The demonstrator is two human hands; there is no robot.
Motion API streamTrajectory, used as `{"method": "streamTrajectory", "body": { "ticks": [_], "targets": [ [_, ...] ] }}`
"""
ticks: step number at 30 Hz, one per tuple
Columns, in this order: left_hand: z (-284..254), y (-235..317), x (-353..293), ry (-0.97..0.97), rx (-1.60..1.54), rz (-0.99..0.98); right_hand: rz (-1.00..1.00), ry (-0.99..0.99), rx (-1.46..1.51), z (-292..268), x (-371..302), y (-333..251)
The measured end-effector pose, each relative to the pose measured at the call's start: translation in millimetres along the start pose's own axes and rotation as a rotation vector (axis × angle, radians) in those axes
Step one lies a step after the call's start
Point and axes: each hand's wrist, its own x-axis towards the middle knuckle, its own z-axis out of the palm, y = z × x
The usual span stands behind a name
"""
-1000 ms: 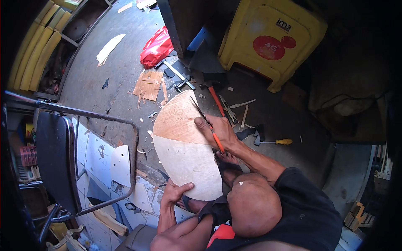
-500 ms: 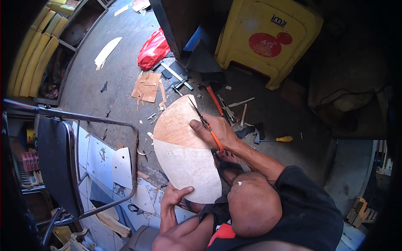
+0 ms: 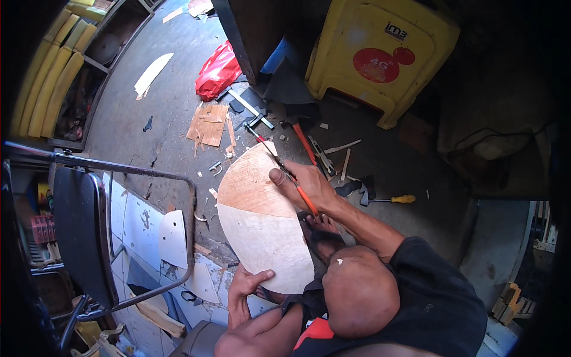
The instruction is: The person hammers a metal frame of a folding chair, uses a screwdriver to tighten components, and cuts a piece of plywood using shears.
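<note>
Far to the left of both hands and beyond them, yellow slabs (image 3: 62, 92) are stacked upright side by side. Nearer, to the left of the left hand, a chair (image 3: 83, 235) with a metal frame and black padding is seen. A pale cut piece (image 3: 153, 74) is left lying on the grey floor (image 3: 119, 122), well beyond the left hand. Between the chair and the left hand, a smaller white piece with dark holes (image 3: 172, 239) is laid on white tiles (image 3: 137, 208). Beyond the hands, a square of brown wood (image 3: 208, 126) is surrounded by splinters, with crumpled red plastic (image 3: 217, 71) and a bar clamp (image 3: 253, 108) farther out.

By the left hand (image 3: 247, 282), the near left edge of a large rounded sheet (image 3: 262, 238) is gripped, thumb on top, fingers hidden beneath. The sheet is held aslant between the two hands, its far part tan and its near part whitish. In the right hand (image 3: 312, 184), orange-handled scissors (image 3: 307, 201) are grasped, their dark blades set at the sheet's far right edge; how wide they are parted cannot be told.

Just beyond the right hand, a hammer (image 3: 304, 144) and a slim metallic tool (image 3: 322, 156) are seen on the floor. Farther beyond, a yellow plastic stool (image 3: 357, 35) is placed. To the right of the right hand, a yellow-handled screwdriver (image 3: 403, 199) is found.
</note>
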Motion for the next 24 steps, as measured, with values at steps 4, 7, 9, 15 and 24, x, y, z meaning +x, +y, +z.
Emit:
{"method": "streamTrajectory", "body": {
  "ticks": [4,7,9,15,24],
  "targets": [
    [1,-2,0,0.01,0.005,-0.014,0.104,-0.07,0.014,-2,-1,1],
    [2,-7,0,0.01,-0.014,-0.018,0.144,-0.084,0.041,-1,-4,1],
    [2,-7,0,0.005,-0.022,-0.02,0.134,-0.096,0.02,-1,-2,0],
    [-1,0,2,0.006,-0.017,-0.048,0.046,-0.048,0.045,3,9,6],
    [-4,4,16,0.009,-0.094,0.021,0.202,0.027,0.189,8,11,25]
  ]
}}
